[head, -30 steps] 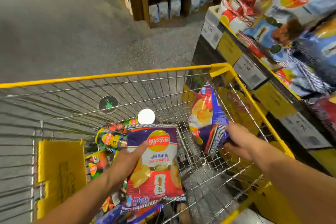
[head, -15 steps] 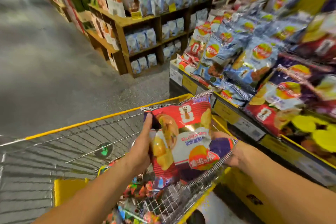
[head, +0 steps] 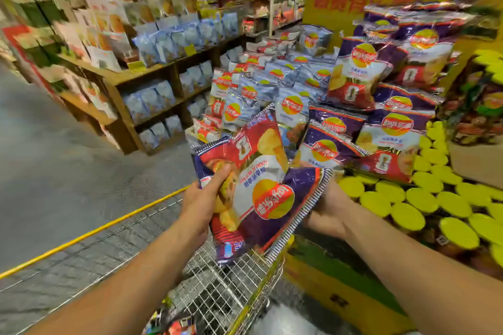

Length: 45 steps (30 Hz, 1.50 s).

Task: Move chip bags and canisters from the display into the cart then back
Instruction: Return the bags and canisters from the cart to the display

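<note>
From the head camera, the left hand (head: pixel 200 202) grips a glossy purple, red and white chip bag (head: pixel 255 187), its thumb pressed on the front panel and its other fingers hidden behind the foil. The bag is upside down, its round yellow and red logo lying to the right of that thumb, and it is held in the air above the near corner of the silver wire shopping cart with a yellow rim (head: pixel 228 285). The right hand (head: pixel 328 211) sits at the bag's striped right edge, mostly hidden behind it; it touches the bag, but how its fingers lie there cannot be told. Just beyond the fingers of both hands, the yellow cardboard display stand (head: pixel 345 288) carries a heap of matching purple and red chip bags (head: pixel 381 106) and pale blue chip bags (head: pixel 272 81). To the right of the right hand, rows of canisters with lime-yellow round lids (head: pixel 408 198) stand close together. Farther left, beyond the left hand, brown wooden shelves (head: pixel 144 76) hold pale blue packets, blurred.
</note>
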Each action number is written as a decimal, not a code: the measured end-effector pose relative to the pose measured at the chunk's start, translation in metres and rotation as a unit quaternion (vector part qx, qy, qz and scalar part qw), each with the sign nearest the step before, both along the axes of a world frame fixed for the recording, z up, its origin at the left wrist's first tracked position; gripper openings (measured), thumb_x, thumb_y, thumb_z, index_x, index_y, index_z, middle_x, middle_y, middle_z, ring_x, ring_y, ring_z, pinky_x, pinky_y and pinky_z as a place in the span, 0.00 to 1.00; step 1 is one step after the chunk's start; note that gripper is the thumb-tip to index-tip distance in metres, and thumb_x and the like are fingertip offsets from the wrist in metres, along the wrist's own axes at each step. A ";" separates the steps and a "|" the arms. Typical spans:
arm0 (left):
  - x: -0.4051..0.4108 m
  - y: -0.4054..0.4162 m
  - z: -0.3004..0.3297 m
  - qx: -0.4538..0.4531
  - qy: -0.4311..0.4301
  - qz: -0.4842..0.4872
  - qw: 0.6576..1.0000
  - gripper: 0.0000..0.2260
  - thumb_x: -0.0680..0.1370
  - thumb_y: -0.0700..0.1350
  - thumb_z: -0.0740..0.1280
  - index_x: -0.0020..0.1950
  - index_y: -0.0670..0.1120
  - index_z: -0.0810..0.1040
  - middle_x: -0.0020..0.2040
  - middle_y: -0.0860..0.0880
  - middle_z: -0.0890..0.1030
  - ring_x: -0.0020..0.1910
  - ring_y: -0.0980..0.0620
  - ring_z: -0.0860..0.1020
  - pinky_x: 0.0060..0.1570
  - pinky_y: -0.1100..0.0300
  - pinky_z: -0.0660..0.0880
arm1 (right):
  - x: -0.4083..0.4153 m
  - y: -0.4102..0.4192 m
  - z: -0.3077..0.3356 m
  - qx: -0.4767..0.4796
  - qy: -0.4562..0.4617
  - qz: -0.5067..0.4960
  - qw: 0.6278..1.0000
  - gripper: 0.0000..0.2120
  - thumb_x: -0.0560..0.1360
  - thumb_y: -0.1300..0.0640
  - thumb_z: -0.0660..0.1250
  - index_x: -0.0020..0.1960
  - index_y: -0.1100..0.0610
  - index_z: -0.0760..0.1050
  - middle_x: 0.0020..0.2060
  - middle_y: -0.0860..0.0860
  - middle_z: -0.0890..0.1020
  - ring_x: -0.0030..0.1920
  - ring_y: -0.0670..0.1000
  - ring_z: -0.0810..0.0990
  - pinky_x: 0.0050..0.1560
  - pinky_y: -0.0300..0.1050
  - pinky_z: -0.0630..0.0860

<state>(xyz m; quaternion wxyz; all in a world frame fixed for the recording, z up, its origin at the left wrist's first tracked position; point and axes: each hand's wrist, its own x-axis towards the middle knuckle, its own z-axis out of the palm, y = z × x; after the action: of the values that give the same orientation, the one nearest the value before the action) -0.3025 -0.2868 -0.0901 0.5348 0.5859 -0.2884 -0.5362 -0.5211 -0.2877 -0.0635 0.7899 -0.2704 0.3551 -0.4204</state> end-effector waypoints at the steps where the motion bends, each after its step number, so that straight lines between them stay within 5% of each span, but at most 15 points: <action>1: -0.013 -0.010 0.003 0.001 0.004 0.018 1.000 0.23 0.66 0.57 0.78 0.55 0.45 0.82 0.47 0.45 0.86 0.46 0.46 0.85 0.50 0.49 0.82 | -0.015 -0.002 0.010 -0.003 -0.036 -0.005 0.999 0.21 0.76 0.45 0.67 0.41 0.64 0.84 0.36 0.59 0.85 0.39 0.56 0.85 0.53 0.50 0.80; 3: -0.038 -0.030 0.010 -0.002 0.012 0.035 0.999 0.22 0.68 0.57 0.77 0.56 0.46 0.82 0.47 0.46 0.86 0.46 0.47 0.85 0.48 0.51 0.82 | -0.047 -0.008 0.017 0.009 -0.056 0.001 0.998 0.36 0.71 0.29 0.65 0.58 0.61 0.83 0.55 0.61 0.84 0.56 0.60 0.83 0.67 0.58 0.71; 5: -0.060 -0.045 0.017 -0.017 0.009 0.040 0.999 0.21 0.69 0.57 0.77 0.55 0.46 0.81 0.47 0.47 0.86 0.45 0.48 0.85 0.48 0.52 0.81 | -0.064 -0.014 0.017 0.010 -0.001 0.054 0.998 0.45 0.60 0.31 0.76 0.68 0.57 0.76 0.66 0.60 0.77 0.67 0.61 0.75 0.68 0.60 0.70; 7: -0.085 -0.060 0.023 -0.038 0.005 0.017 0.999 0.21 0.68 0.57 0.77 0.55 0.47 0.82 0.47 0.48 0.86 0.45 0.49 0.85 0.49 0.51 0.81 | -0.079 -0.019 0.018 -0.024 0.079 0.076 0.994 0.48 0.50 0.36 0.84 0.65 0.56 0.79 0.64 0.59 0.80 0.66 0.60 0.76 0.69 0.61 0.70; 10: -0.117 -0.081 0.031 -0.061 -0.006 -0.042 0.997 0.30 0.63 0.63 0.79 0.60 0.51 0.80 0.50 0.49 0.86 0.48 0.48 0.85 0.53 0.49 0.80 | -0.095 -0.031 0.033 -0.043 0.158 0.004 0.987 0.32 0.55 0.41 0.83 0.54 0.55 0.84 0.57 0.58 0.84 0.60 0.59 0.81 0.68 0.64 0.70; 14: -0.156 -0.106 0.044 -0.066 0.022 -0.116 0.991 0.46 0.55 0.67 0.80 0.68 0.48 0.74 0.55 0.45 0.85 0.53 0.44 0.84 0.58 0.43 0.78 | -0.134 -0.045 0.057 -0.050 0.143 -0.076 0.986 0.16 0.64 0.51 0.75 0.50 0.56 0.84 0.51 0.56 0.86 0.48 0.53 0.85 0.58 0.54 0.78; 16: -0.177 -0.111 0.052 -0.073 0.009 -0.133 0.988 0.42 0.53 0.64 0.82 0.60 0.44 0.80 0.50 0.45 0.86 0.48 0.46 0.85 0.52 0.48 0.81 | -0.160 -0.053 0.067 -0.064 0.155 -0.123 0.978 0.12 0.65 0.54 0.75 0.48 0.56 0.85 0.46 0.55 0.86 0.42 0.52 0.85 0.52 0.50 0.80; 18: -0.194 -0.115 0.055 -0.093 -0.031 -0.144 0.985 0.24 0.60 0.55 0.81 0.49 0.44 0.82 0.41 0.49 0.87 0.40 0.51 0.85 0.42 0.56 0.82 | -0.187 -0.062 0.079 -0.062 0.168 -0.176 0.968 0.07 0.70 0.55 0.74 0.45 0.57 0.85 0.43 0.55 0.86 0.41 0.53 0.85 0.52 0.51 0.81; 21: -0.209 -0.123 0.054 -0.124 -0.095 -0.125 0.980 0.12 0.67 0.46 0.80 0.46 0.48 0.83 0.39 0.51 0.86 0.38 0.52 0.84 0.43 0.58 0.80 | -0.236 -0.071 0.100 -0.054 0.211 -0.248 0.944 0.07 0.72 0.52 0.73 0.43 0.56 0.83 0.37 0.52 0.86 0.36 0.52 0.84 0.41 0.49 0.82; 26: -0.195 -0.147 0.042 -0.126 -0.169 -0.083 0.974 0.13 0.68 0.49 0.80 0.48 0.47 0.84 0.42 0.51 0.86 0.38 0.54 0.83 0.39 0.60 0.78 | -0.293 -0.067 0.125 -0.176 0.542 -0.240 0.786 0.17 0.67 0.46 0.79 0.49 0.54 0.82 0.44 0.49 0.86 0.34 0.41 0.83 0.34 0.34 0.76; 29: -0.183 -0.161 0.041 -0.083 -0.162 -0.132 0.974 0.12 0.68 0.47 0.79 0.48 0.46 0.84 0.44 0.47 0.86 0.42 0.47 0.84 0.44 0.53 0.81 | -0.299 -0.073 0.130 -0.236 0.756 -0.079 0.605 0.42 0.60 0.34 0.78 0.64 0.59 0.76 0.59 0.51 0.82 0.58 0.51 0.79 0.58 0.46 0.75; 32: -0.182 -0.173 0.038 -0.059 -0.175 -0.208 0.960 0.16 0.65 0.50 0.81 0.49 0.46 0.85 0.45 0.46 0.87 0.45 0.44 0.85 0.51 0.45 0.81 | -0.283 -0.088 0.117 -0.263 0.838 0.069 0.473 0.46 0.56 0.23 0.71 0.64 0.52 0.76 0.59 0.51 0.82 0.61 0.56 0.78 0.57 0.53 0.77; 35: -0.185 -0.183 0.036 -0.059 -0.161 -0.249 0.953 0.16 0.69 0.50 0.78 0.54 0.46 0.84 0.47 0.45 0.87 0.47 0.43 0.85 0.54 0.40 0.80 | -0.262 -0.109 0.096 -0.304 0.853 0.101 0.411 0.38 0.57 0.20 0.66 0.49 0.51 0.76 0.42 0.49 0.81 0.49 0.57 0.80 0.42 0.51 0.78; 38: -0.184 -0.194 0.030 -0.069 -0.127 -0.263 0.954 0.17 0.72 0.51 0.75 0.58 0.47 0.82 0.50 0.46 0.86 0.49 0.44 0.85 0.50 0.47 0.81 | -0.242 -0.130 0.068 -0.304 0.869 0.146 0.362 0.37 0.60 0.22 0.66 0.51 0.52 0.74 0.45 0.51 0.82 0.50 0.58 0.81 0.41 0.50 0.73; 45: -0.174 -0.217 0.016 -0.064 -0.075 -0.230 0.968 0.12 0.75 0.50 0.73 0.55 0.47 0.83 0.46 0.45 0.87 0.44 0.44 0.86 0.39 0.54 0.81 | -0.226 -0.143 0.003 -0.374 0.882 -0.005 0.287 0.47 0.58 0.28 0.72 0.67 0.57 0.72 0.61 0.57 0.77 0.60 0.60 0.76 0.69 0.63 0.67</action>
<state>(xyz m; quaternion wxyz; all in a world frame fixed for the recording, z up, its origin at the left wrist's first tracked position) -0.4768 -0.5035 -0.0739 0.4103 0.5064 -0.4888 -0.5799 -0.7467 -0.4303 -0.0607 -0.1896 -0.7422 0.6425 -0.0193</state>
